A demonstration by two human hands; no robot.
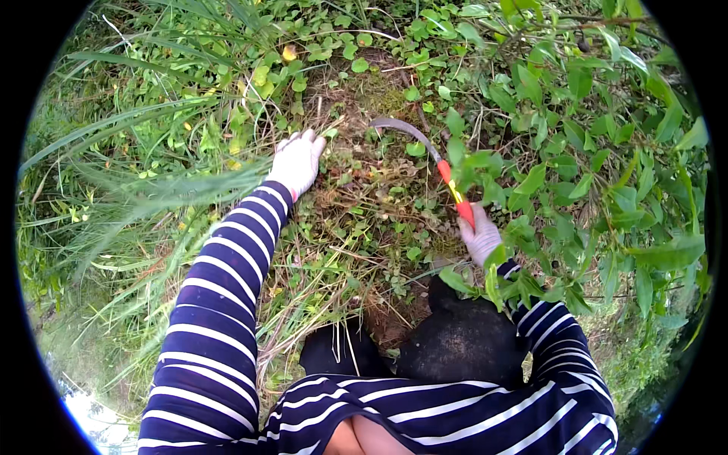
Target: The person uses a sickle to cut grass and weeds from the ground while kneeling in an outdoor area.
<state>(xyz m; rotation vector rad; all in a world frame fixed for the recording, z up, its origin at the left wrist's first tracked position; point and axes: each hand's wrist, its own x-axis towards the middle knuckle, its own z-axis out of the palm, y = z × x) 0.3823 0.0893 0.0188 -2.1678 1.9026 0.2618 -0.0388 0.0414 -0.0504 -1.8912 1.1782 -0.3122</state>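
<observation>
My right hand [482,236] is closed around the lower end of the red-and-yellow handle of a sickle [452,182]. Its curved, toothed-looking metal blade [406,126] arcs up and to the left, the tip over a patch of short weeds and soil [364,170]. On the other side of that patch, my left hand [297,162] reaches down with its back towards me, apart from the blade. Its fingertips are among low plants and dry stems, and whether they grip any is hidden. Long grass blades [187,182] hang across the left wrist area.
A leafy shrub [569,165] crowds the right side and partly covers my right wrist. Round-leaved ground plants [364,40] spread ahead. Loose cut-looking stalks [318,307] lie before my dark-clad knees [460,341].
</observation>
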